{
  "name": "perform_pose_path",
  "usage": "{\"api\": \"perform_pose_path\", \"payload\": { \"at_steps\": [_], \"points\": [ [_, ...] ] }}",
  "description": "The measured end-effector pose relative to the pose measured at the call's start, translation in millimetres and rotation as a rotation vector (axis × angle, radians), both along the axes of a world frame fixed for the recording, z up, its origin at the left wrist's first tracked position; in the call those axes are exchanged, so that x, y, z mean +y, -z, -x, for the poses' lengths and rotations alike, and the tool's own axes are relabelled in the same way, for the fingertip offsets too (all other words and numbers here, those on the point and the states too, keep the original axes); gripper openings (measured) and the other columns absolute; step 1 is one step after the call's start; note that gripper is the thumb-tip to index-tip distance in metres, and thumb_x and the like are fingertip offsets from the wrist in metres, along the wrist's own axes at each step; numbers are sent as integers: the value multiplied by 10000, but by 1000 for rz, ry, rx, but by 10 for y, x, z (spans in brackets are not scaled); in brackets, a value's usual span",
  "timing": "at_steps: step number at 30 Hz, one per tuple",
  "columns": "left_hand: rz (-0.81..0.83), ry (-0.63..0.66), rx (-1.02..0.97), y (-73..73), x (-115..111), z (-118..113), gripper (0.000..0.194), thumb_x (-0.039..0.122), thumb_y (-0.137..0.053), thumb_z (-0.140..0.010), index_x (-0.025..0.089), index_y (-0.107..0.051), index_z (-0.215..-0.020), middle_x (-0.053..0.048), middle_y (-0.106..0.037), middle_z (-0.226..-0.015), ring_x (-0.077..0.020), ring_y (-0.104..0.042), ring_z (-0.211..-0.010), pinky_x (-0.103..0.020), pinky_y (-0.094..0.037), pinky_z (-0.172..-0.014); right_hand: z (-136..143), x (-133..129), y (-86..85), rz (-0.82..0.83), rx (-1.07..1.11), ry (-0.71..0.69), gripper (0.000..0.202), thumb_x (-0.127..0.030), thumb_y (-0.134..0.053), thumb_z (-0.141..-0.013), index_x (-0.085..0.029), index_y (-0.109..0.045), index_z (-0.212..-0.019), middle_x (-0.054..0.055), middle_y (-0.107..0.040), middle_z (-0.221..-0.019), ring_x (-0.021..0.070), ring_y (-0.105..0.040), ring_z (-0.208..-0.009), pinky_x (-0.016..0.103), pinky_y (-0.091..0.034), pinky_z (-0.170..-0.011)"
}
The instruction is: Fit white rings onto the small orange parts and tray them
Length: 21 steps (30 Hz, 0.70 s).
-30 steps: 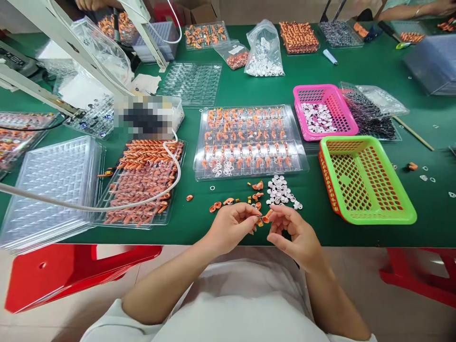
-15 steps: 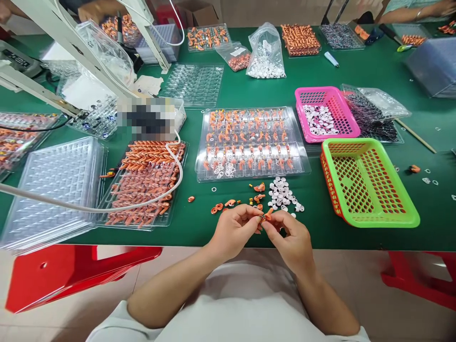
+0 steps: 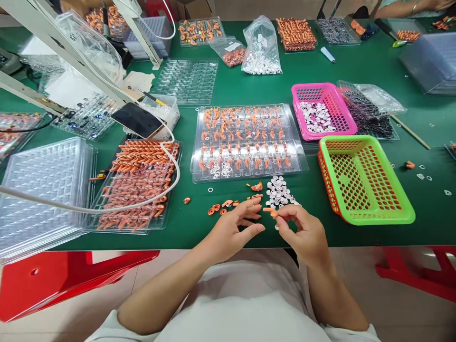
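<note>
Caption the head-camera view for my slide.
A right hand pinches a small orange part, the left hand open beside it, white discs on the green table.

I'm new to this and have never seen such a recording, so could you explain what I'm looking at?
There is no machine doing the handling: these are a person's own bare hands. Every picture comes from one camera worn on that person's head, looking forward and down. The right hand pinches a small orange part between thumb and fingers. The left hand is open close by and seems to hold nothing. On the green table, just beyond the hands, lies a pile of white discs. Behind it is a clear tray with rows of orange pieces. To the right stand a pink basket holding white pieces and a green basket.
</note>
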<state>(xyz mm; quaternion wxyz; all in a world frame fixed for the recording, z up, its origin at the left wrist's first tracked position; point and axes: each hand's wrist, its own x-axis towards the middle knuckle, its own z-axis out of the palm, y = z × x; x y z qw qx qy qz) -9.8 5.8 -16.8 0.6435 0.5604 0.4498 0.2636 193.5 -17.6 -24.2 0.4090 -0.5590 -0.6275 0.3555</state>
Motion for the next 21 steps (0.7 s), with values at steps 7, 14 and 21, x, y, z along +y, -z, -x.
{"api": "perform_pose_path", "payload": {
  "at_steps": [7,14,21],
  "points": [
    [-362,110,154,-148,103,-14,240,249,-615,-901,241,-705,-1124,-44,-706,-929,-167,-623,-849,-308,-492,-814,18,39,-81,-214,-114,-227,175,-60,-561,-860,-212,-565,-946,2,-604,-820,118,-569,-706,243,-477,-636],
    [79,93,-65,-190,115,-42,202,296,-646,-875,175,-706,-1025,-44,-683,-871,-143,-620,-752,-262,-502,-688,5,26,-87,-239,-83,-226,179,-99,-594,-886,-210,-598,-1026,15,-631,-855,119,-581,-707,248,-490,-634],
    [419,143,-443,-70,141,-31,186,301,-705,-839,157,-680,-953,-30,-677,-772,-135,-640,-683,-291,-544,-682,-49,60,-118,-216,62,-293,251,-101,-558,-923,-240,-613,-1125,36,-642,-966,156,-617,-897,285,-522,-757]
  ]
}}
